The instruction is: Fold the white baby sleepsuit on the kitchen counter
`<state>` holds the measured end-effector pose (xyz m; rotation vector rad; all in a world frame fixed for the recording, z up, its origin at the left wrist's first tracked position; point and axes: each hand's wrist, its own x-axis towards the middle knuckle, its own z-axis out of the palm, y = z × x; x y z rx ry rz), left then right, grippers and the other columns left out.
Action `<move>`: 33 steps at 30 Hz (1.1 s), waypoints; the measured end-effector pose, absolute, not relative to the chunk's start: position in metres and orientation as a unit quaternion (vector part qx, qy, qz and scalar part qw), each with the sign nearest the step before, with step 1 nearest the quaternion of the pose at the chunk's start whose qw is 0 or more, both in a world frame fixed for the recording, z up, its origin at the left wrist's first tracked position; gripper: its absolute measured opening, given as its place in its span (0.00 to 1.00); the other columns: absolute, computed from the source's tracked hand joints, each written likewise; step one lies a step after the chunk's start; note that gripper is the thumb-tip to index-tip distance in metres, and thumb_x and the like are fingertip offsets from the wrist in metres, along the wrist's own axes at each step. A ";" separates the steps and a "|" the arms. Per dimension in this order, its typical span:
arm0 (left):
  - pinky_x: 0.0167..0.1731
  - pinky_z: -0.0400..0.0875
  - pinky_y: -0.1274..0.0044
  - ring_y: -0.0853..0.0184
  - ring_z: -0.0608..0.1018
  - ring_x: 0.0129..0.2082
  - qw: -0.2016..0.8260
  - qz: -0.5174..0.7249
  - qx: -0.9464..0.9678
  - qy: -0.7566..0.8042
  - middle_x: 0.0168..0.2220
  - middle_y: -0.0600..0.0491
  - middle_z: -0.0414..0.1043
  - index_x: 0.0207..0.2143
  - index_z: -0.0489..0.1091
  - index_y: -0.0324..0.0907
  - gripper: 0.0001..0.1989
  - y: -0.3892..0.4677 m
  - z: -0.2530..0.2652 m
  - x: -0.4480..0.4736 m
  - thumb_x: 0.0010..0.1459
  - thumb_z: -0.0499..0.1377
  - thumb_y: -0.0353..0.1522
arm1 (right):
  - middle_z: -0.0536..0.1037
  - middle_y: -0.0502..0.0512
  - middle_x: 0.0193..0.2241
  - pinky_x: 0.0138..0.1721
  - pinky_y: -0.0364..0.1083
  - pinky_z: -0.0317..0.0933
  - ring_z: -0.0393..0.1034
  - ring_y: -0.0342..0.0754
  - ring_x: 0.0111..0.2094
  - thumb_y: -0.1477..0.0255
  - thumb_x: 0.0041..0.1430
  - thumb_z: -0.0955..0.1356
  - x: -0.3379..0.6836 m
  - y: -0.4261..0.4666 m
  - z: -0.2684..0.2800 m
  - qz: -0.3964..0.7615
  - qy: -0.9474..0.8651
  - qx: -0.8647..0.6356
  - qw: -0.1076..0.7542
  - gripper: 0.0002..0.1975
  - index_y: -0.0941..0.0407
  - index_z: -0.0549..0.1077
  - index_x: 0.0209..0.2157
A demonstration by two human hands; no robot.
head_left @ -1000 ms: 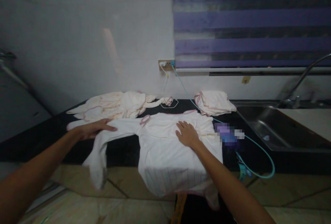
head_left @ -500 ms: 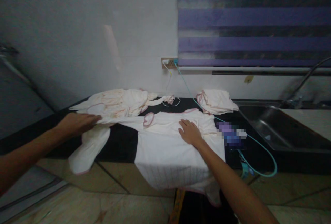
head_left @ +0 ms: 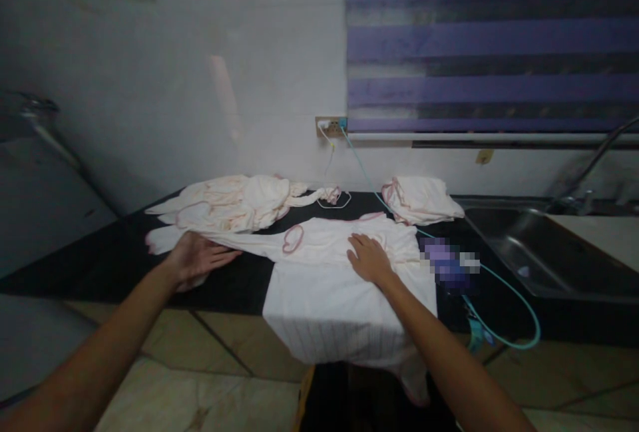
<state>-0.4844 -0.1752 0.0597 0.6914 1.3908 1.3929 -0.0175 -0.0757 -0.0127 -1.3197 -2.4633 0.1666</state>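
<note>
A white long-sleeved top (head_left: 344, 299) with pink edging lies spread on the black counter, its lower part hanging over the front edge. My right hand (head_left: 369, 257) rests flat on its upper part, fingers stretched out. At the left, my left hand (head_left: 202, 262) is at the outstretched sleeve, palm partly turned up and fingers extended under the fabric. Some of the sleeve cloth is hidden behind that hand. A pink-edged loop (head_left: 293, 239) shows near where the sleeve meets the body.
A loose heap of cream garments (head_left: 239, 199) lies at the back left. A folded white garment (head_left: 422, 198) sits back right. A blurred-out phone-like object (head_left: 444, 265) with a teal cord (head_left: 529, 312) is right of the top, before a steel sink (head_left: 524, 239). A wall socket (head_left: 331, 127) holds plugs.
My left hand has moved right and turned its palm up. The sleeve end that hung over the counter's front edge now lies up on the counter. My right hand stays on the top.
</note>
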 end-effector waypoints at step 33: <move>0.54 0.76 0.61 0.54 0.73 0.63 0.354 0.799 0.199 0.443 0.56 0.41 0.76 0.60 0.66 0.35 0.32 -0.163 0.034 -0.394 0.52 0.50 0.32 | 0.63 0.59 0.70 0.70 0.54 0.46 0.54 0.52 0.70 0.63 0.74 0.59 -0.014 -0.075 -0.008 0.059 -0.872 -0.450 0.181 0.26 0.57 0.64 0.68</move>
